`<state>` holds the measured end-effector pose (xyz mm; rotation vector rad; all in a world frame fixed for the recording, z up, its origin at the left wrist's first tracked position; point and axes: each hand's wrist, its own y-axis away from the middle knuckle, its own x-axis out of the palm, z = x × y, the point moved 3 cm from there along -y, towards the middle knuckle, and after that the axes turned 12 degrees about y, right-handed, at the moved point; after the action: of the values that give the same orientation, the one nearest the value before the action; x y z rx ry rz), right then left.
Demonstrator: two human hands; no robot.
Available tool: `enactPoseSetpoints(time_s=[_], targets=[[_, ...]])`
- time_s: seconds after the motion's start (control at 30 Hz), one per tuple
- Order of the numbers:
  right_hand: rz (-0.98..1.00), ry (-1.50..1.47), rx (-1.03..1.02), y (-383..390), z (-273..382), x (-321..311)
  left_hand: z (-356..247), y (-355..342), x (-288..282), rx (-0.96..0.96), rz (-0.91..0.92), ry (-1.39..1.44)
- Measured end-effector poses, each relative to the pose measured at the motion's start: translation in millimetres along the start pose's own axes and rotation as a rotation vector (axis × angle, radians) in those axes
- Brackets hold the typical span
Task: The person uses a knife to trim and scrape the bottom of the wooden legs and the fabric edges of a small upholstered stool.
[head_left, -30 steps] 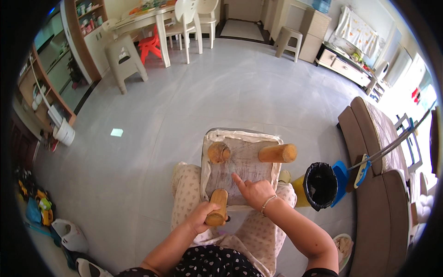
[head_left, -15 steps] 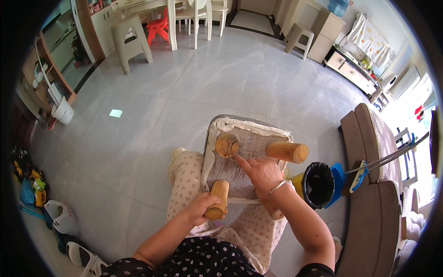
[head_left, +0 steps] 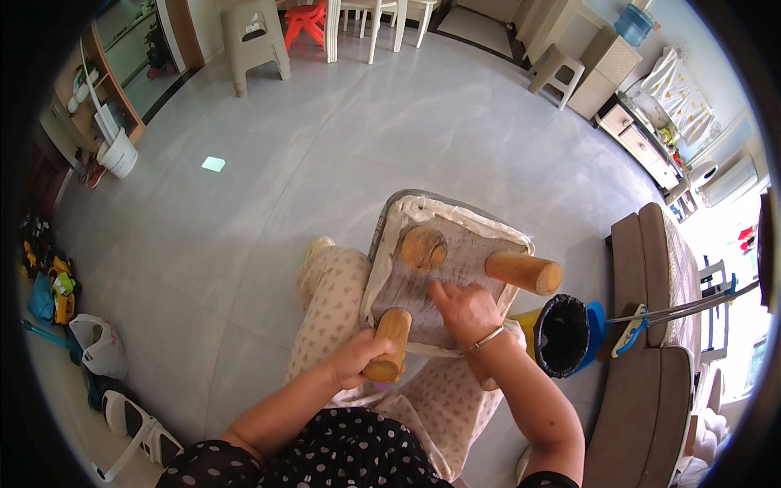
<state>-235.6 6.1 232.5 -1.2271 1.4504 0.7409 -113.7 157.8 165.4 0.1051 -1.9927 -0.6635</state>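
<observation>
An upturned stool with a padded seat and wooden legs rests across my lap, its grey-brown underside [head_left: 455, 236] facing up. Pale fabric [head_left: 389, 252] is folded over the rim all round. My left hand [head_left: 362, 358] is wrapped around the near left leg [head_left: 394, 333]. On the underside, toward its near right part, lies my right hand [head_left: 470, 313], fingers partly bent and somewhat apart, fingertips slightly blurred against the board. The far left leg [head_left: 424, 249] points up at me, and the far right leg [head_left: 525, 272] leans outward. My right forearm mostly hides the near right leg [head_left: 486, 381].
Close by on the right stands a yellow bin with a black liner [head_left: 563, 335], beside a blue dustpan [head_left: 596, 325] and a brown sofa [head_left: 651, 390]. Plastic stools [head_left: 256, 49] and white chairs stand at the back. Bags and toys [head_left: 61, 293] line the left side.
My right fingers have drawn back from beside the far left leg toward the middle of the underside. My left hand keeps its grip; the whole view has shifted slightly.
</observation>
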Motion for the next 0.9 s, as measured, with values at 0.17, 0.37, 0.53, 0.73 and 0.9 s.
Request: enactPoseSetpoints(time_s=[0.17,0.37,0.53,0.73,0.9], targets=[[0.129,-0.092,-0.067,5,7,5,-1,0,-3,-0.020,0.022,-0.002],[0.080,-0.045,0.023,-3,10,0,-1,1,-1,-0.025,0.022,0.012],[0.047,-0.036,-0.092,-3,7,-7,-3,2,-2,-0.022,0.017,-0.009],[0.130,-0.022,-0.074,5,-1,-6,-1,2,-3,-0.001,0.018,-0.009],[0.094,-0.053,0.011,5,-6,-10,-3,4,-4,0.012,0.033,-0.043]])
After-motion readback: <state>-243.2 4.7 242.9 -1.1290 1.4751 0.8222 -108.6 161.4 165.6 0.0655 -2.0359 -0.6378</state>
